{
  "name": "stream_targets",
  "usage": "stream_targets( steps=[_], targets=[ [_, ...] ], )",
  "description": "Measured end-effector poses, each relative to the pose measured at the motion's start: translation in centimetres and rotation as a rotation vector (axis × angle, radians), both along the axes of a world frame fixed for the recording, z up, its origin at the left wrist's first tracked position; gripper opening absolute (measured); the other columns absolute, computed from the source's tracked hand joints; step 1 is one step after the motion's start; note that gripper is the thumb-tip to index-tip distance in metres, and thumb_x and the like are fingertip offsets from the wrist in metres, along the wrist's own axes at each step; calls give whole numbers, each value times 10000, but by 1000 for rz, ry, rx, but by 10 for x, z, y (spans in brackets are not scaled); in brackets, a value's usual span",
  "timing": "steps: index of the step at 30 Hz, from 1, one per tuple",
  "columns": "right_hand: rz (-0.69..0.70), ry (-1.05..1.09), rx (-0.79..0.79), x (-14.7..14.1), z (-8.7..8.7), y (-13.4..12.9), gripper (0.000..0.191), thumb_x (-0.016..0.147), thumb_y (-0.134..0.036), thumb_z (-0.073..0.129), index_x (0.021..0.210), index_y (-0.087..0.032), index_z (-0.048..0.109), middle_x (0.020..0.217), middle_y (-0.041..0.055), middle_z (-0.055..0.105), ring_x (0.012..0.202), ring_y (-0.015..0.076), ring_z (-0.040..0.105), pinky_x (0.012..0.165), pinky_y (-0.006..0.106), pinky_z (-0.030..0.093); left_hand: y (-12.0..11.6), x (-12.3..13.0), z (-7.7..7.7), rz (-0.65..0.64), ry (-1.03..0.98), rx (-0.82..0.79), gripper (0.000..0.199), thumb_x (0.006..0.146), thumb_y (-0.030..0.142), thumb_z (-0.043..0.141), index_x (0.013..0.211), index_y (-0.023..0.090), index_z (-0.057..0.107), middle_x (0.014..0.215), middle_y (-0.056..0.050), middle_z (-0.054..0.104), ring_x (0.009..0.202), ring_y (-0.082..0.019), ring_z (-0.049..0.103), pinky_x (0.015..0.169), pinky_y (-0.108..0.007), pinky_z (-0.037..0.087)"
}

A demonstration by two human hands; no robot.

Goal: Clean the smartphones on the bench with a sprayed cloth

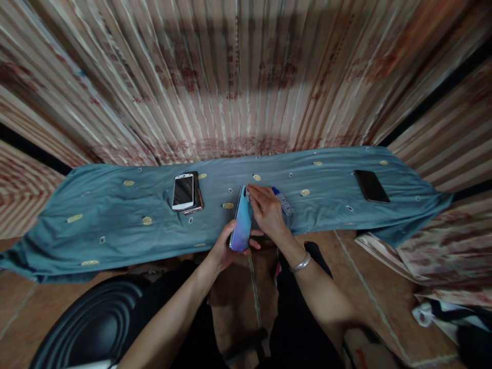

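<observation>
Head view: left grip (224,243) holds blue-purple phone (241,225); bottle (285,202) markings unreadable.

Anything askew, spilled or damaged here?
Slightly askew: the white phone sits off-square on its stack, a darker phone showing past its right side in the picture. The teal cloth is rumpled at the left end. No spill shows; the blue-purple phone in the left hand has no obvious damage.

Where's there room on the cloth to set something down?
On the cloth, left of the white phone, and between the bottle and the black phone. The middle is crowded: the left hand holds the blue phone, the right hand beside the bottle.
</observation>
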State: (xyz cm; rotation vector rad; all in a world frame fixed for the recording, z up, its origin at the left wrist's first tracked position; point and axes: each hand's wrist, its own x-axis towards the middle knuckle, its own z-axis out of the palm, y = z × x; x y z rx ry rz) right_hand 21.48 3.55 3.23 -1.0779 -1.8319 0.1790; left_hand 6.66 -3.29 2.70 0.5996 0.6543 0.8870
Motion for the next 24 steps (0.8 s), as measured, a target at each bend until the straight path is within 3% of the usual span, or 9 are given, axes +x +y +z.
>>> stream_targets(
  steps=[12,18,24],
  targets=[
    [0,69,-102,-1,-10,6,328,944,-229,460,1173,-211,695,1183,97,715,1104,235,642,985,426,501,2,-6,7,39,-32,-9,483,825,535,550,1089,137,619,972,-185,743,685,-238,703,471,-235,403],
    [44,362,-293,-6,-14,11,297,895,-296,518,1089,-233,732,1125,42,744,1061,208,682,940,361,528,3,-7,8,50,-4,20,496,796,531,600,1094,135,620,1009,-189,740,711,-246,712,490,-241,434],
    [170,760,-555,-8,-17,18,257,760,-371,652,922,-212,773,837,3,770,782,198,698,741,320,557,2,-6,9,104,26,-26,456,788,464,631,1119,150,623,1051,-156,728,881,-297,719,539,-275,512]
  ],
)
